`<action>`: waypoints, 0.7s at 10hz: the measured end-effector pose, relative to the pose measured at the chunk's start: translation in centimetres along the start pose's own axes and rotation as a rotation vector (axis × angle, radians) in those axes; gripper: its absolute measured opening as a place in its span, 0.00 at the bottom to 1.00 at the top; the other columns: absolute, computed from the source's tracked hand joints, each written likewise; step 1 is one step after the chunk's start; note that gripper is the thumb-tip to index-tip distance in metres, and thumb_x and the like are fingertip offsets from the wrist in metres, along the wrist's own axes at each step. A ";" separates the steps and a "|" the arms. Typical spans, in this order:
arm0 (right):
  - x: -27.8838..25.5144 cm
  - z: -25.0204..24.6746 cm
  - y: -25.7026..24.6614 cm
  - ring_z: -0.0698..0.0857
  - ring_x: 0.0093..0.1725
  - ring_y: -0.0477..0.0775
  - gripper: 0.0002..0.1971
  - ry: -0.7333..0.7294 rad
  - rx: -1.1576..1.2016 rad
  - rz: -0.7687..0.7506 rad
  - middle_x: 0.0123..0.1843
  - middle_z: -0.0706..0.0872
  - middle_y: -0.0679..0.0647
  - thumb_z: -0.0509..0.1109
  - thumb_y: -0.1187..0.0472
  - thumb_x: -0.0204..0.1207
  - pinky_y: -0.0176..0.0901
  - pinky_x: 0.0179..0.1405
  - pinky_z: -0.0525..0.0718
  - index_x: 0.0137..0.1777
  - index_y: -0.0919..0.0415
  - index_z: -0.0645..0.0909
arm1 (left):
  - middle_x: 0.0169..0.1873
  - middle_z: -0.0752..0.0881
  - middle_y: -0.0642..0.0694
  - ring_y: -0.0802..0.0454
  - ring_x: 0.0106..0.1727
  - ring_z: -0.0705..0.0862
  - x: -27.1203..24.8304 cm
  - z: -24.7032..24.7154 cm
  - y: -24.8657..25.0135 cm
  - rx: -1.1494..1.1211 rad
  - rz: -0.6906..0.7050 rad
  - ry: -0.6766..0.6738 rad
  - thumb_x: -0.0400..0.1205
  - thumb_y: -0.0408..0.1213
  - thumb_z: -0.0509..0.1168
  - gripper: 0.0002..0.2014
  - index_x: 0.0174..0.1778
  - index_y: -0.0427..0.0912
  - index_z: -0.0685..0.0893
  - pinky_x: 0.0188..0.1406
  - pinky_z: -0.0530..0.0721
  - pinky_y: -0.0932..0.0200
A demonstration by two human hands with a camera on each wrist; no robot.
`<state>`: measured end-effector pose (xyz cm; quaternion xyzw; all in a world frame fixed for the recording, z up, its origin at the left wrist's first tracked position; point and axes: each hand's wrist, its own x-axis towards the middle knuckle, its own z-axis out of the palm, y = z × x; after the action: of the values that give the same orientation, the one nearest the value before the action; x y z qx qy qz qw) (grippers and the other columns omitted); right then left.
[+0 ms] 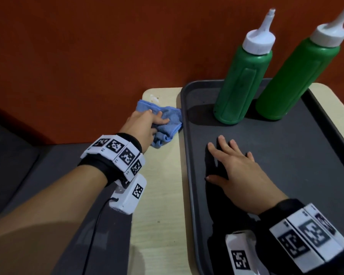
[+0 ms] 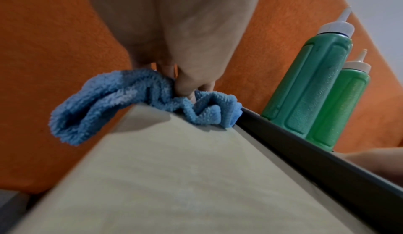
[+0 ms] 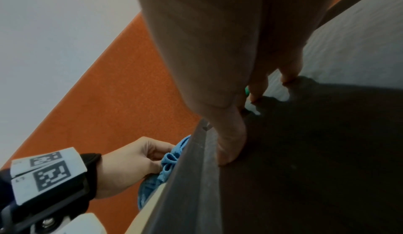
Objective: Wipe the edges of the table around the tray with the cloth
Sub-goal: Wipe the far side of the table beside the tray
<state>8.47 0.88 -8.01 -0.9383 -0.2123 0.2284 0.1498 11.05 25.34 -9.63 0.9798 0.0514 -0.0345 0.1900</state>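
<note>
A crumpled blue cloth (image 1: 167,124) lies on the beige table (image 1: 159,195) strip left of the dark grey tray (image 1: 286,145), touching the tray's rim. My left hand (image 1: 147,124) grips the cloth from above, fingers curled into it; the left wrist view shows the blue cloth (image 2: 135,99) bunched under my fingers (image 2: 187,82), part of it hanging over the table's left edge. My right hand (image 1: 238,167) lies flat with spread fingers on the tray floor. In the right wrist view the tray's rim (image 3: 191,168) hides most of the cloth (image 3: 167,165).
Two green squeeze bottles with white nozzle caps, one (image 1: 244,80) beside the other (image 1: 298,76), stand at the tray's far end. An orange wall (image 1: 87,46) rises behind the table. A white smear (image 1: 153,98) sits at the table's far left corner. A grey seat (image 1: 38,175) lies left.
</note>
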 end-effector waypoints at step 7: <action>3.6 -1.1 0.3 0.43 0.86 0.45 0.36 0.076 0.063 -0.042 0.88 0.45 0.43 0.68 0.55 0.81 0.51 0.83 0.43 0.85 0.46 0.54 | 0.74 0.76 0.46 0.40 0.74 0.72 2.5 1.3 -1.4 -0.162 -0.010 0.084 0.82 0.29 0.60 0.29 0.38 0.77 0.65 0.41 0.55 0.93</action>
<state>11.96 2.10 -8.51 -0.9365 -0.2187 0.1960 0.1917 13.32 26.31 -11.59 0.9616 0.0668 0.0100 0.2659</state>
